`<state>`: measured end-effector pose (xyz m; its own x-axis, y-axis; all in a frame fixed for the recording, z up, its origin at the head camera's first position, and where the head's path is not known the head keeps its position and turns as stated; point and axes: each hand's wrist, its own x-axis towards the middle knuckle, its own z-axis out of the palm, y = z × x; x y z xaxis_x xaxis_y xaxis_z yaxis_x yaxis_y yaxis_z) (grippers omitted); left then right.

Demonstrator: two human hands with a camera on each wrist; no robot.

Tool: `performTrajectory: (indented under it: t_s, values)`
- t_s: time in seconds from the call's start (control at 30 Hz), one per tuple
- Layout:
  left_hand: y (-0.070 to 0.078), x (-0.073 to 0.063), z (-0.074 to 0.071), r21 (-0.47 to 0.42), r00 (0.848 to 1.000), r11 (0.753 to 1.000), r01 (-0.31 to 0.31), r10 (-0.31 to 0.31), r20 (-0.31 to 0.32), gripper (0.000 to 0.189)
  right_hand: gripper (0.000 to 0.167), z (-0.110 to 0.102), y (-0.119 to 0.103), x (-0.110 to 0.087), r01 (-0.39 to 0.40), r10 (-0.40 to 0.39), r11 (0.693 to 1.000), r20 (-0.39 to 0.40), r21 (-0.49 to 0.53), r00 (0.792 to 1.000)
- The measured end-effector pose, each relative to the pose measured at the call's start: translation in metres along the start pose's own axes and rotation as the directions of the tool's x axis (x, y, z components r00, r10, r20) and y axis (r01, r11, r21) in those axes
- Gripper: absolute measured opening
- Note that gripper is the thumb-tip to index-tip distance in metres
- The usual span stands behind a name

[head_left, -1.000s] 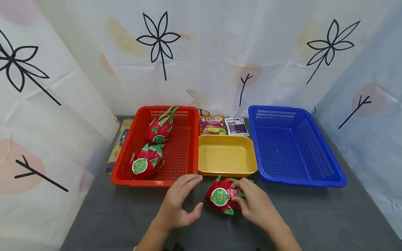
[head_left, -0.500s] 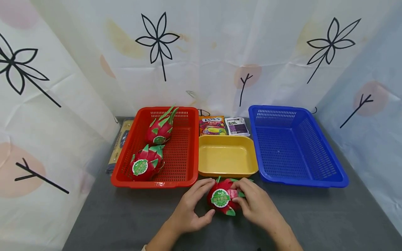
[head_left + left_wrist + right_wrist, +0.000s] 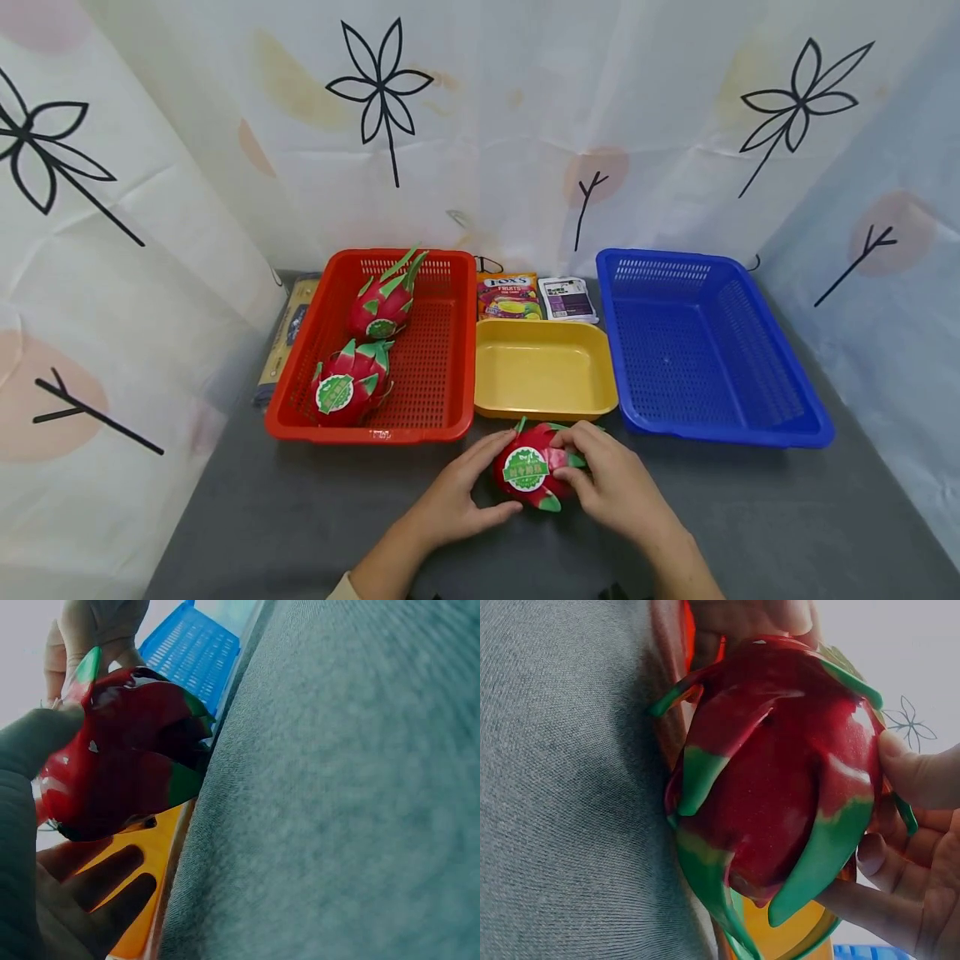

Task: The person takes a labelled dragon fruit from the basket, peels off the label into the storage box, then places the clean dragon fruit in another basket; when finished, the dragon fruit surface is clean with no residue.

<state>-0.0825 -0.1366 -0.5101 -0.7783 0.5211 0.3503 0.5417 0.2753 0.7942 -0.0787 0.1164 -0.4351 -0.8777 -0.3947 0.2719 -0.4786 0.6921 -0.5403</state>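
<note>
A red dragon fruit (image 3: 526, 468) with green-tipped scales and a round green-and-white sticker is over the grey table, just in front of the yellow tray (image 3: 543, 414). My right hand (image 3: 617, 482) pinches a scale on its right side between thumb and fingers. At the fruit's left side, my left hand (image 3: 456, 498) curves round it, thumb at the front and fingers behind. The left wrist view has the left thumb (image 3: 52, 731) against the red skin. Two more dragon fruits, one behind (image 3: 381, 308) and one nearer (image 3: 351, 385), lie in the red basket (image 3: 438, 367).
A blue basket (image 3: 813, 433) stands at the right. Behind the yellow tray are a Fox's candy bag (image 3: 508, 297) and a white-and-purple packet (image 3: 567, 298). Left of the red basket lies a tan package (image 3: 288, 342). Patterned white cloth (image 3: 525, 125) encloses the table's back and sides.
My left hand has moved right and slightly away from me to reach the fruit's left side. The right hand keeps its hold, and the fruit has hardly moved.
</note>
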Motion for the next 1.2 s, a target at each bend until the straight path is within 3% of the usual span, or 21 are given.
performTrajectory:
  t_s: [0.13, 0.43, 0.67, 0.83, 1.03, 1.2]
  values:
    - [-0.001, -0.002, 0.002, -0.046, 0.999, 0.998, 0.044, -0.043, 0.011, 0.081, 0.036, 0.000, 0.000, -0.004, -0.018, 0.018, 0.999, 0.000, 0.051, 1.000]
    - [-0.004, -0.001, 0.005, -0.090, 0.999, 0.995, 0.036, -0.038, -0.025, 0.082, 0.033, -0.004, 0.001, -0.003, -0.020, 0.020, 0.998, -0.008, 0.054, 1.000]
    - [-0.004, 0.002, 0.005, -0.087, 0.999, 0.996, 0.018, -0.021, -0.031, 0.081, 0.025, 0.001, -0.002, 0.002, 0.075, -0.074, 0.997, -0.111, 0.003, 0.991]
    - [-0.003, 0.002, 0.004, -0.069, 0.999, 0.997, 0.026, -0.029, -0.030, 0.080, 0.023, 0.007, -0.006, 0.004, 0.104, -0.100, 0.994, -0.150, 0.016, 0.984]
    - [-0.001, 0.002, 0.002, -0.073, 0.999, 0.997, 0.025, -0.028, -0.035, 0.079, 0.026, 0.011, -0.011, 0.001, 0.051, -0.048, 0.999, -0.184, 0.010, 0.982]
    - [-0.001, 0.001, 0.003, -0.066, 0.999, 0.998, 0.005, -0.008, -0.045, 0.079, 0.019, 0.015, -0.018, 0.000, -0.034, 0.057, 0.993, -0.207, 0.115, 0.977]
